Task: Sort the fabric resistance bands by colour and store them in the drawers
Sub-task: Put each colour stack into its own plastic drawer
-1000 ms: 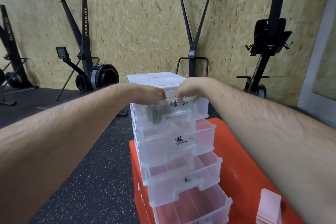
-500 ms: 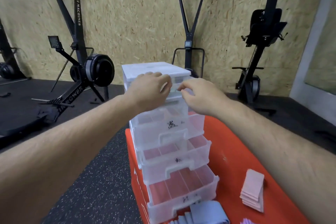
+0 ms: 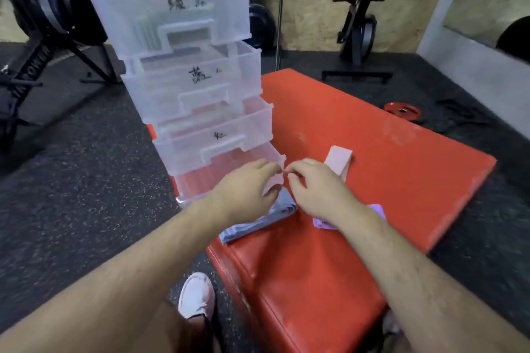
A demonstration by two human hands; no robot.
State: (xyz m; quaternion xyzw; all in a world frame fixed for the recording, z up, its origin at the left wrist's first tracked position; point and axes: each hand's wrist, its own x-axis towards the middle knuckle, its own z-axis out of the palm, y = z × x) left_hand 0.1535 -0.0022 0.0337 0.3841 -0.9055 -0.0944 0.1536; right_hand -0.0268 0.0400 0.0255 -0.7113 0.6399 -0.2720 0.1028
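I have both hands together over the front of the bottom drawer (image 3: 218,169), which stands pulled out. My left hand (image 3: 243,189) has its fingers (image 3: 265,166) curled round a pink band (image 3: 272,182), and my right hand (image 3: 318,192) pinches the same band's upper edge with thumb and forefinger, though the blur makes that grip hard to read. The band hangs between the hands, just beside the drawer's right corner. Under my left wrist lie the blue bands (image 3: 258,225), folded on the red pad (image 3: 344,252). The purple bands (image 3: 378,210) peek out beneath my right wrist. A pink stack (image 3: 338,159) sits just beyond my right hand. The drawer tower (image 3: 183,71) stands at the pad's left edge, with all four drawers partly open.
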